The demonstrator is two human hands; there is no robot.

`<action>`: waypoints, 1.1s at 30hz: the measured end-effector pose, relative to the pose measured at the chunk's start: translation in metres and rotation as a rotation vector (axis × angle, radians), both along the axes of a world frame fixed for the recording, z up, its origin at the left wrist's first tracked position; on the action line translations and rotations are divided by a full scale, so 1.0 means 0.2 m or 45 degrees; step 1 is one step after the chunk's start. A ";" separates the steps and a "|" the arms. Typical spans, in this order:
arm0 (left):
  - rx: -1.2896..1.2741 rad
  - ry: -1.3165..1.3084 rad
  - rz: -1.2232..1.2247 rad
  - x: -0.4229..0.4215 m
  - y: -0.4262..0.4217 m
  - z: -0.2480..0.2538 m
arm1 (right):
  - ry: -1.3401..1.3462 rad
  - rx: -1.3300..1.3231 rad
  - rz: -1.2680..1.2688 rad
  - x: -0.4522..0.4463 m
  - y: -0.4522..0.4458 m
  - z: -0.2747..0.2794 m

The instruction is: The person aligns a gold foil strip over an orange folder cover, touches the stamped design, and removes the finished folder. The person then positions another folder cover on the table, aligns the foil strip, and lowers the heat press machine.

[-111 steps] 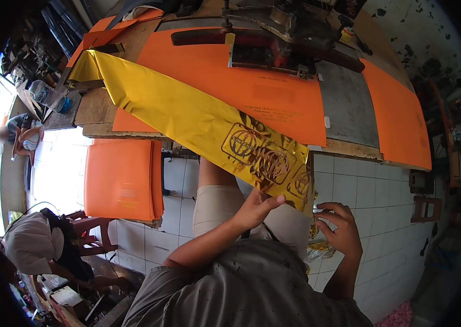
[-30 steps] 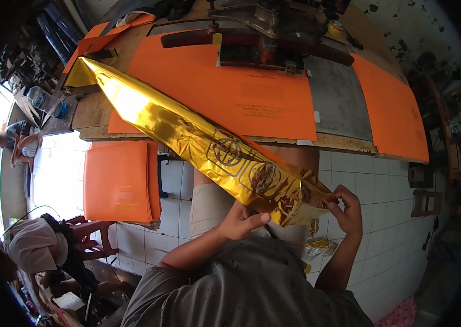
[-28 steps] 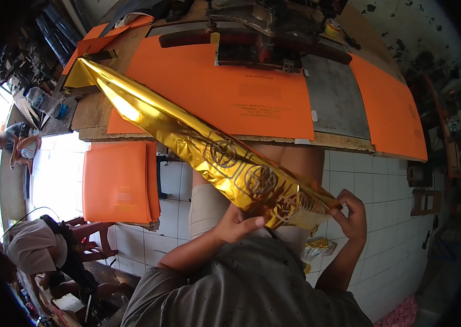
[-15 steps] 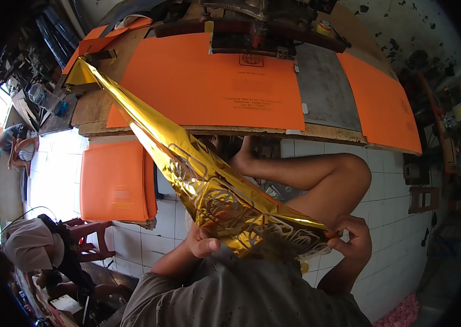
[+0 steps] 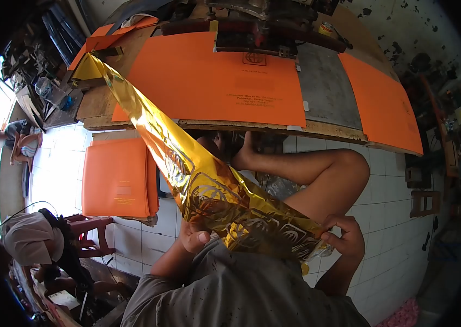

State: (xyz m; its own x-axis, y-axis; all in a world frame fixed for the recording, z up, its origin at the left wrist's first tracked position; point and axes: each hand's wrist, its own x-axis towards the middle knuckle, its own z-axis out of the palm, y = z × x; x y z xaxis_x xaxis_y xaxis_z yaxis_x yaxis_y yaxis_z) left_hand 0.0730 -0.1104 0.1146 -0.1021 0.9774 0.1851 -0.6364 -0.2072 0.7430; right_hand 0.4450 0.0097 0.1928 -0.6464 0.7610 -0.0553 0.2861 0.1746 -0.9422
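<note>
A long sheet of gold foil [image 5: 214, 188] stretches from the far left of the workbench down to my lap. Its near part bears used-up stamp outlines, rounded frames with globe shapes. My left hand [image 5: 193, 237] pinches the foil's near left edge, thumb on top. At the near right corner, my right hand [image 5: 344, 236] grips the foil between thumb and curled fingers. Beyond the foil a large orange sheet [image 5: 208, 82] lies on the workbench, printed with a globe emblem and lines of text, partly under a dark metal press [image 5: 255, 35].
Another orange sheet [image 5: 383, 103] lies at the bench's right. A stack of printed orange sheets [image 5: 113, 180] sits lower left. A person in a light head covering [image 5: 31, 240] is at the left by a red stool [image 5: 91, 234]; another person [image 5: 20, 141] sits farther off. My bent leg [image 5: 317, 169] is under the bench edge.
The foil's near part has turned and spread somewhat, showing more of its stamped outlines. Both hands have shifted slightly and still grip it. The view has moved a little.
</note>
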 end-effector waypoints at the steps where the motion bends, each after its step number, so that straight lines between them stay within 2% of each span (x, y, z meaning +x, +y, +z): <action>1: -0.010 0.015 0.006 0.00 0.00 0.00 | -0.007 0.004 0.000 0.01 0.01 0.00; 14: -0.152 0.059 0.139 0.00 0.07 -0.05 | -0.016 0.019 -0.210 0.18 0.01 -0.02; 17: -0.158 0.007 0.159 0.00 0.08 -0.06 | -0.039 0.165 -0.205 0.19 0.02 -0.04; 23: -0.169 0.010 0.233 -0.04 0.12 -0.07 | -0.150 -0.018 -0.257 0.16 0.04 -0.02; 33: -0.224 -0.087 0.329 -0.23 0.14 -0.19 | -0.341 -0.075 -0.191 -0.04 0.21 -0.07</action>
